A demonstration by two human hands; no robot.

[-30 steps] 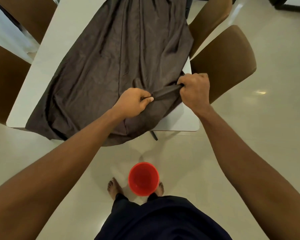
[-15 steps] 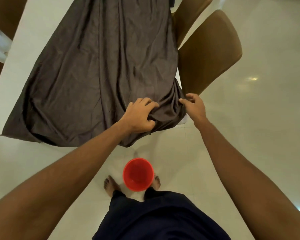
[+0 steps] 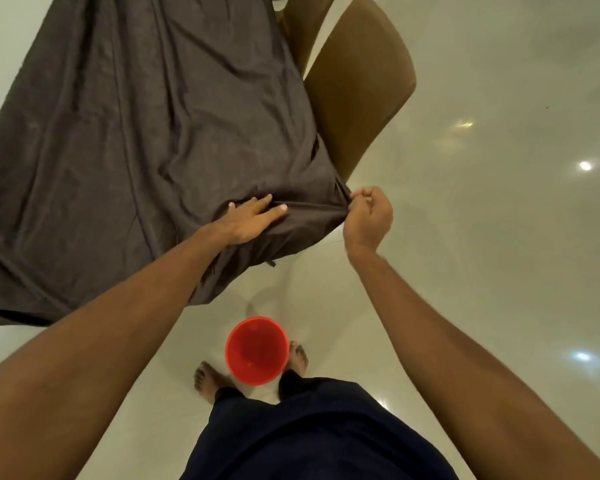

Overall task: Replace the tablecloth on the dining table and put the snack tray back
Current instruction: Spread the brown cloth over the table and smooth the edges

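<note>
Dark grey tablecloth: spread over dining table, near edge hanging off.
Brown chair: just beside tablecloth's right edge.
Red bucket: on floor between bare feet, only its red base visible inside.
Left hand: flat, fingers straight, pressing tablecloth.
Right hand: pinching tablecloth corner.

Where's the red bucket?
In the head view, the red bucket stands on the floor, low in the middle, between the person's bare feet, near the hanging tablecloth.

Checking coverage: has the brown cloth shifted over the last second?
Yes. The cloth has slid right toward the chair, covering the table's previously bare near corner.
</note>
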